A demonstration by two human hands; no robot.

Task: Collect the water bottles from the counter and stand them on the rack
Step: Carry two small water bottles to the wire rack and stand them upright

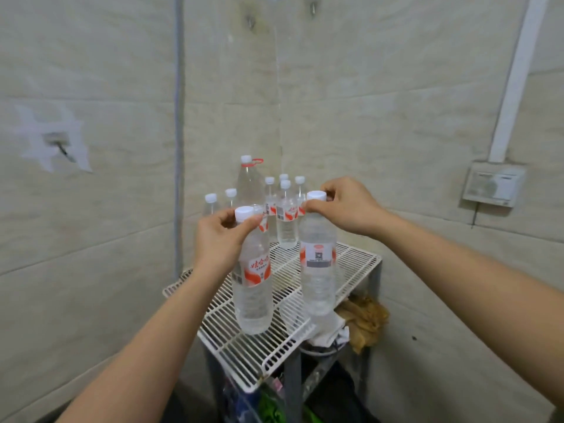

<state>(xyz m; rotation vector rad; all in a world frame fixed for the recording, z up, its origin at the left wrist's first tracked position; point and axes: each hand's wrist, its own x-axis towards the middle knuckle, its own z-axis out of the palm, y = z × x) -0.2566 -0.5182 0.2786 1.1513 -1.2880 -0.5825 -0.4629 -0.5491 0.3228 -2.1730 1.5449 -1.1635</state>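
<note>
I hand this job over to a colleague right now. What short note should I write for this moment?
Left hand pinches the left bottle by its top; right hand pinches the right bottle likewise.
Both are upright over the rack's front; whether their bases touch the wire is unclear.
Done: several small bottles and one large bottle stand at the rack's back.
Left: set both down, release. The counter is out of view; check it for more.

bottles (pixel 276 206) at rack's (pixel 351 264) back
</note>
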